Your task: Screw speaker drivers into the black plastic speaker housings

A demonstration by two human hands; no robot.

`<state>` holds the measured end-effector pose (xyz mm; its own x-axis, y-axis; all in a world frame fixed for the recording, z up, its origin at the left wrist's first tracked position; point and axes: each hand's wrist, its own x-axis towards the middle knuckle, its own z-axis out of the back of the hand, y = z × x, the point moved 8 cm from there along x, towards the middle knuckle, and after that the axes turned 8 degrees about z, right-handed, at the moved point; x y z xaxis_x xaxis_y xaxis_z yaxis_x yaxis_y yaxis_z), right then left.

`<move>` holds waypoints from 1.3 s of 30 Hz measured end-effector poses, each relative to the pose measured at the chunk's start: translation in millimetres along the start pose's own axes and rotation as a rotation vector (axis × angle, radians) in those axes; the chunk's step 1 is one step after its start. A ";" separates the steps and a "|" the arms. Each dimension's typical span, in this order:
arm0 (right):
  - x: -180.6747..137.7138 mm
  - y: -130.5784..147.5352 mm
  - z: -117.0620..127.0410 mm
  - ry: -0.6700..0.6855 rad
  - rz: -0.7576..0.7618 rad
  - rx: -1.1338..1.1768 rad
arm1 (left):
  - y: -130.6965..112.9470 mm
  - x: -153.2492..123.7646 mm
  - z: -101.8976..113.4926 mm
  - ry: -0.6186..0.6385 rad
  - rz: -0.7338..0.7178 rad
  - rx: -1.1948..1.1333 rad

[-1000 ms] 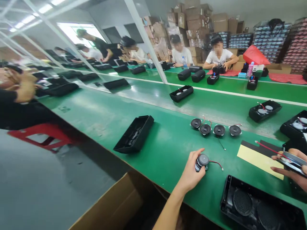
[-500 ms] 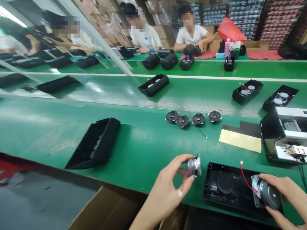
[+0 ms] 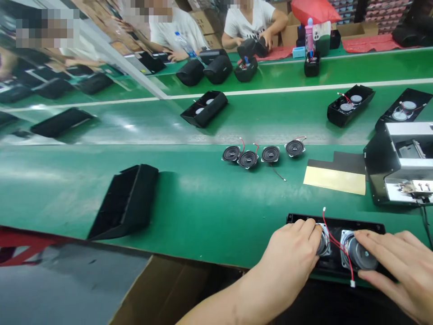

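- Black plastic casing (image 3: 368, 225) is laid on the green tabletop (image 3: 203, 198) at the lower right, and two units are held within its outline: the left speaker (image 3: 325, 241) and the right speaker (image 3: 364, 253).
- The left speaker is gripped by the left hand (image 3: 296, 253), whose fingers are curled closely over it; the thumb is hidden.
- The right speaker is pinched at its rounded back by the right hand (image 3: 399, 266), between index finger and thumb.
- Red wires (image 3: 340, 246) are crossed between the two speakers, one white connector (image 3: 324, 209) being pointed up past the casing's far edge, the other dangled at the near side.
- Judged from this, the placing of the pair into the casing is the step in hand; whether either frame is fully seated cannot be told.
- For the next move, both frames would need to be squared and pressed flat, with no wire trapped beneath, before the grip is released.
- Four more speakers (image 3: 248, 159) are set in a loose row farther back, near a yellow-and-black sheet (image 3: 334, 180); these seem not to be needed yet.
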<state>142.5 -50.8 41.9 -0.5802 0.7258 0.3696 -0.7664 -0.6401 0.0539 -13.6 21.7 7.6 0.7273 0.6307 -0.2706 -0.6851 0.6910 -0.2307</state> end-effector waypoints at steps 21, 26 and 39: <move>2.2 -5.8 -22.5 0.083 -0.011 0.195 | 9.2 -4.8 1.2 -0.072 -0.214 -0.120; -1.5 -7.9 -25.1 0.092 -0.043 0.207 | 7.2 -3.9 2.4 -0.105 -0.248 -0.109; -8.2 -4.6 -28.2 0.065 -0.127 0.218 | 4.5 -5.3 4.0 -0.157 -0.269 -0.103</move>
<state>143.0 -46.6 12.5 -0.5052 0.8140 0.2868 -0.7608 -0.5769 0.2972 -20.4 22.9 11.7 0.8747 0.4828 -0.0416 -0.4624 0.8058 -0.3700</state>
